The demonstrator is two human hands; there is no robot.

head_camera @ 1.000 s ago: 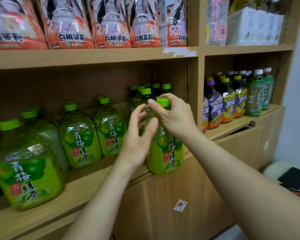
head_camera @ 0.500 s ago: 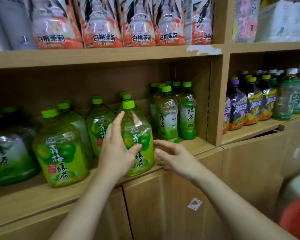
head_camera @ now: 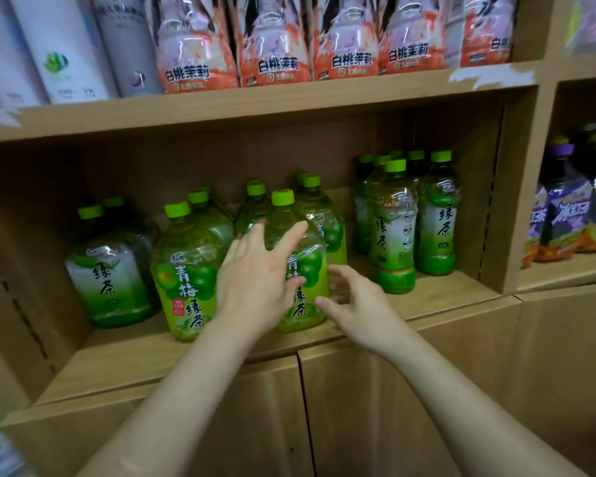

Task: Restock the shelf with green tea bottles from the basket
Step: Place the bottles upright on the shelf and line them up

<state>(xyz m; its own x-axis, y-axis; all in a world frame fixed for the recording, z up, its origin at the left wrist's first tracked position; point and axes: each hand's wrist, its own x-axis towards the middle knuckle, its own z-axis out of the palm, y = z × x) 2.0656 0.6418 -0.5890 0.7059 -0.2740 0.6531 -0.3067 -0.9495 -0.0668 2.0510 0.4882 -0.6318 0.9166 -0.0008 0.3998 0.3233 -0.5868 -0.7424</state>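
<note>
A person's left hand point(head_camera: 255, 280) and right hand point(head_camera: 355, 304), both spread, are steadying a green tea bottle point(head_camera: 300, 270) standing on the shelf point(head_camera: 444, 301); the basket is lying out of view.

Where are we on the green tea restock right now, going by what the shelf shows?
Done: several big green-capped bottles stand on the middle shelf, including a green plum tea bottle at the front. In hand: the left hand lies flat on the front bottle, which stands upright near the edge; the right hand is open beside its base. Left: the basket is out of view, so the remaining count is unknown.
</note>
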